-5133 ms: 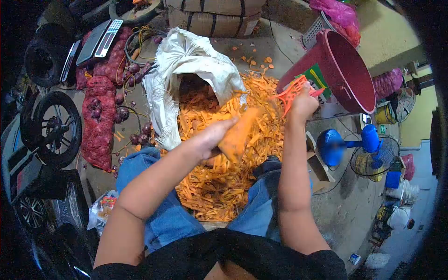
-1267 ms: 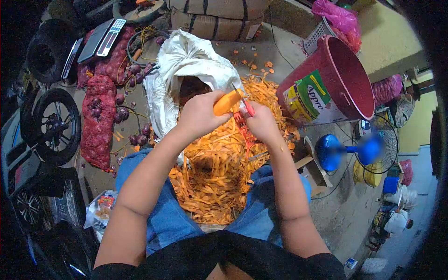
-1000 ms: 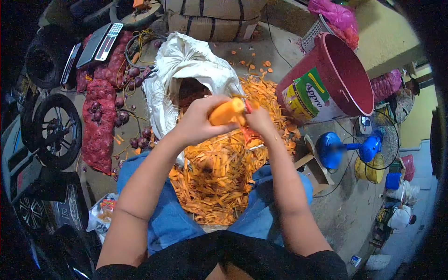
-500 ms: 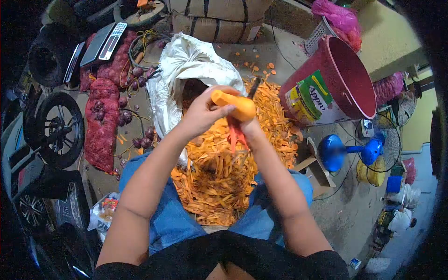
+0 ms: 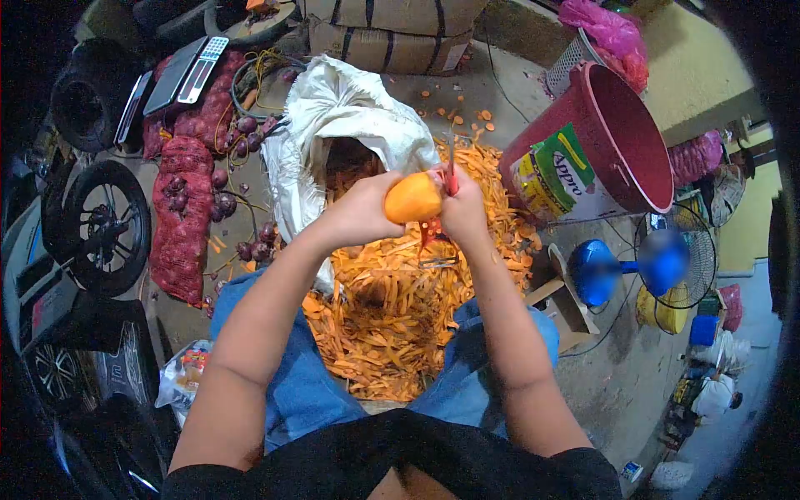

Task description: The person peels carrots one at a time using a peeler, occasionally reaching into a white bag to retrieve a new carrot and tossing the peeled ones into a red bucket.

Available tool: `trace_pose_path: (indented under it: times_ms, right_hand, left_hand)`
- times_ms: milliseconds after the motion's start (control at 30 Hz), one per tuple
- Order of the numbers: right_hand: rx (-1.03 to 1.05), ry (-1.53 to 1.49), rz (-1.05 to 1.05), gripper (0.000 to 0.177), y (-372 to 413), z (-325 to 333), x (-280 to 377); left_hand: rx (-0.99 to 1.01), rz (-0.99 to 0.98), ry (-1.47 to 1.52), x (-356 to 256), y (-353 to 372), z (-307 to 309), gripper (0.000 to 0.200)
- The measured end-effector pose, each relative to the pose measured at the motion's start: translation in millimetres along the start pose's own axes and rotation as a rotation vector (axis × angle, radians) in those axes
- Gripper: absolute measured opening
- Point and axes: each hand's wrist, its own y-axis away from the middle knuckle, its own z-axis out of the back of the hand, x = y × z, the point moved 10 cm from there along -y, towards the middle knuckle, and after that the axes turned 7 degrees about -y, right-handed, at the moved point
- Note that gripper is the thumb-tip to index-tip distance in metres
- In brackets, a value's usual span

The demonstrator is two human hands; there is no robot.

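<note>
In my left hand (image 5: 367, 210) is a peeled orange carrot (image 5: 413, 198), its thick rounded end facing me and the fingers closed around it. My right hand (image 5: 464, 208) is closed beside it on a small knife (image 5: 451, 177), red at the handle, with the narrow blade pointing away from me. A red peeler (image 5: 432, 236) hangs below the same hand, its metal head lowest. Both hands are over a heap of carrot peelings (image 5: 392, 308) between my knees. Behind the hands lies a white woven sack (image 5: 333, 104), its dark mouth towards me.
A tall maroon bucket (image 5: 533, 125) stands tilted in view at right, near a blue fan (image 5: 593, 271). Red net bags of onions (image 5: 179, 225) lie at left, with a scale (image 5: 187, 79) behind and a motorbike wheel (image 5: 107, 229) beside them. Cut carrot slices (image 5: 485, 116) dot the floor.
The carrot has turned from lying lengthwise across both hands to showing its thick end. My right hand has moved slightly right and up, and the knife's red part now shows.
</note>
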Motion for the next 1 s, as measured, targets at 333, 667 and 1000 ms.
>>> trace_pose_path:
  times_ms: [333,667,1000]
  right_hand:
    - [0.144,0.596,0.201,0.019,10,-7,37]
    - [0.134,0.630,0.224,0.017,14,-5,43]
    - [0.155,0.556,0.172,0.015,14,0,33]
  left_hand:
    - [-0.352,-0.004,0.121,8,-2,35,0.039]
    - [-0.309,-0.100,0.155,-3,-4,25,0.038]
    - [-0.101,-0.123,0.467,-9,-4,-3,0.043]
